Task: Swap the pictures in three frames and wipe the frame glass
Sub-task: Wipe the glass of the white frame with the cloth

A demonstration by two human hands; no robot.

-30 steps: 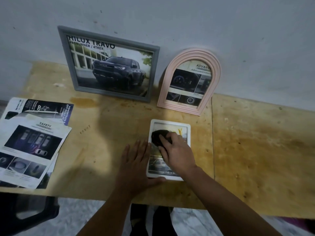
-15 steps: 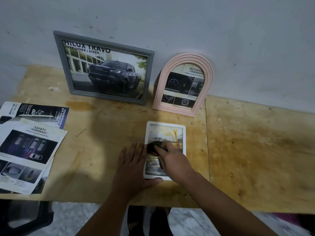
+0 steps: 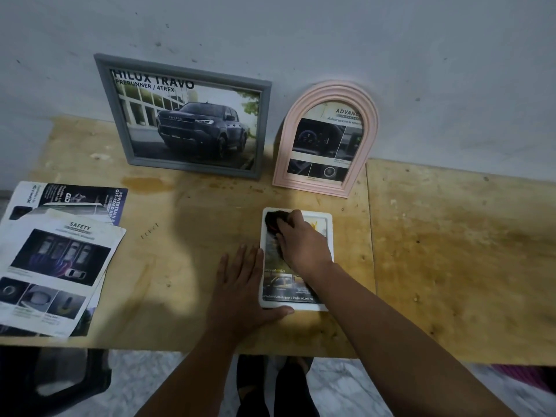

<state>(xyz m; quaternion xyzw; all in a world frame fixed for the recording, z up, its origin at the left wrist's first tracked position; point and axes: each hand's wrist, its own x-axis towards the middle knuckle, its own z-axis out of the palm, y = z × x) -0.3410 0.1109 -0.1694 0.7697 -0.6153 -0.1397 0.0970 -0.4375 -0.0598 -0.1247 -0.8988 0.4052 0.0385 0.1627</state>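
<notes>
A small white frame [image 3: 328,219] lies flat on the wooden table [image 3: 451,251], glass up, with a car picture inside. My right hand [image 3: 301,239] presses a dark cloth [image 3: 272,221] onto the glass near the frame's far left corner. My left hand [image 3: 243,284] lies flat on the table against the frame's left edge, thumb along its near edge. A grey frame [image 3: 112,115] with a truck picture and a pink arched frame [image 3: 284,158] lean upright against the wall behind.
Several loose brochure pages [image 3: 57,254] lie stacked at the table's left end, overhanging its edge. A seam [image 3: 370,236] splits the tabletop just right of the white frame. A dark chair [image 3: 60,383] stands below the front left edge.
My right hand has slid the cloth from the middle of the glass up to the frame's far left corner. My left hand has stayed beside the frame.
</notes>
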